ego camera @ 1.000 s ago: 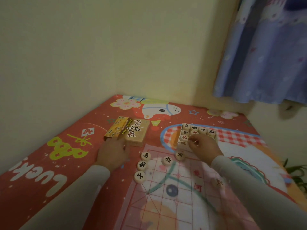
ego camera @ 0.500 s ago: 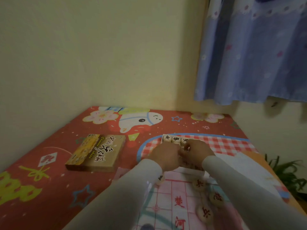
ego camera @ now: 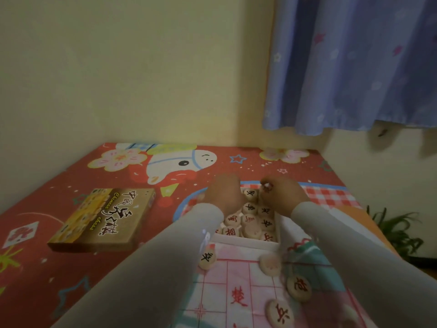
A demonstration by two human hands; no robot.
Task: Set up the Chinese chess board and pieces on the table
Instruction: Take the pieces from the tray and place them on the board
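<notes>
Both my hands are over the far end of the tray (ego camera: 248, 240), the white shallow box that holds the pieces and lies just beyond the far edge of the board (ego camera: 236, 292). My right hand (ego camera: 282, 194) has the fingers curled, and between the fingertips I pinch one small piece (ego camera: 267, 187), lifted a little above the others. My left hand (ego camera: 223, 191) rests at the left side of the tray with its back to the camera; its fingers are hidden, so I cannot tell if they grip something or only steady the tray. The pieces in the tray (ego camera: 250, 221) are packed close, some flat and some leaning on their neighbours. They look like small wooden discs, so I judge them light, hard and not fragile, but smooth on the face and easy to slip. I think the best hold is on the rim, thumb on one side and a finger on the opposite side, because the flat face gives nothing to grip. When they sit so tight, I would tip one up by its edge first. Four pieces already lie on the board; one with a black sign (ego camera: 207, 258) is near my left sleeve. The board seems a thin soft sheet, which can shift or wrinkle if I push on it. The lid (ego camera: 104, 218) lies apart on the left, on the red cloth (ego camera: 35, 268).
</notes>
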